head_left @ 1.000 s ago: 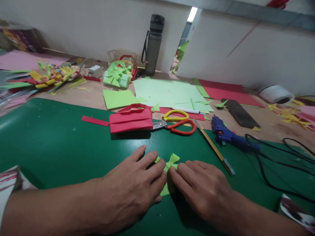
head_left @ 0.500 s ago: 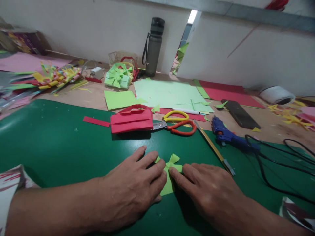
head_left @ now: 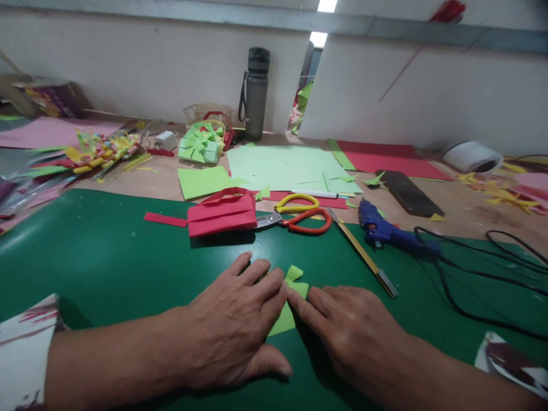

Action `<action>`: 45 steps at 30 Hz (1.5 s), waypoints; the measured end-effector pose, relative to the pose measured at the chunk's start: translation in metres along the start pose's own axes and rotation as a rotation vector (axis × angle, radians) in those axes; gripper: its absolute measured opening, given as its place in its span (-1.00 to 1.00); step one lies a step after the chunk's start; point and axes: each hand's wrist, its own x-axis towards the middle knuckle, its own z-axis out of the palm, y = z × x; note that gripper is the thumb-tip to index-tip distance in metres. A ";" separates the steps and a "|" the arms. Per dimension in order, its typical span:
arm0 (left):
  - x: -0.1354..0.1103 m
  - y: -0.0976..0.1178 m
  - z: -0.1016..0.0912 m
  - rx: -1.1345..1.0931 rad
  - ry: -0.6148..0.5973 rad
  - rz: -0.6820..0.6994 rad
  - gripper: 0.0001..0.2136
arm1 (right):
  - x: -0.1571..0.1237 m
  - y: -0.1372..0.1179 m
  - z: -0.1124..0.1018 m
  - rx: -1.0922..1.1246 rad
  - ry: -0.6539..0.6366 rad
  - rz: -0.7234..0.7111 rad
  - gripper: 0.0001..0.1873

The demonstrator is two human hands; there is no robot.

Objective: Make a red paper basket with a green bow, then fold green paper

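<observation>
Head view looks down at the near edge of the table, where a folded light-green paper piece (head_left: pixel 280 318) lies on the green cutting mat (head_left: pixel 107 268). The left hand (head_left: pixel 231 334) rests flat on it, fingers slightly spread. The right hand (head_left: pixel 351 337) presses close-set fingertips onto the paper's right side. Scissors (head_left: pixel 299 214) lie beyond, toward the middle.

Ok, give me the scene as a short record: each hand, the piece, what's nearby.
left hand: flat, pressing on the green paper piece
right hand: pressing the same piece from its right
green paper piece: on the green mat, partly covered by both hands
beyond hands: red folded paper, scissors
right side: utility knife, blue glue gun
</observation>
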 end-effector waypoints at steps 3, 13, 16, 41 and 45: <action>0.002 0.002 0.002 0.075 0.069 0.011 -0.28 | 0.001 -0.001 0.000 0.019 -0.022 0.009 -0.56; 0.005 0.005 -0.004 -0.175 0.110 -0.116 -0.46 | -0.002 -0.003 -0.001 -0.047 -0.054 -0.011 -0.62; 0.005 -0.003 -0.014 -0.377 0.328 -0.204 -0.66 | -0.001 -0.002 -0.004 -0.053 -0.086 -0.023 -0.66; -0.004 -0.005 -0.003 -0.111 0.159 0.135 -0.64 | -0.006 0.004 -0.012 0.143 0.002 0.068 -0.85; -0.003 -0.004 -0.003 -0.106 0.162 0.142 -0.64 | -0.012 0.013 -0.006 0.161 0.119 0.197 -0.76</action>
